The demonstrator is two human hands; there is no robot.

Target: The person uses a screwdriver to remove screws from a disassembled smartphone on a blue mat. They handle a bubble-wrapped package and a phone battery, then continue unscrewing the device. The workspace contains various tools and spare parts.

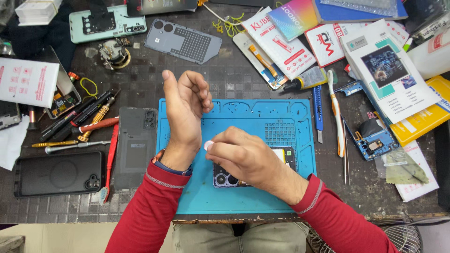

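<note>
Blue silicone repair mat [281,117] at bench centre, taken as the landmark. Opened smartphone [225,178] lies on the mat's near half, camera lenses at its left end, mostly covered by the right hand [243,157]. Right hand is curled over the phone, fingertips pinched on a small white round piece [208,145]. Left hand [185,105] raised over the mat's left edge, fingers loosely curled, holding nothing. Grey phone back cover [136,145] just left of the mat.
</note>
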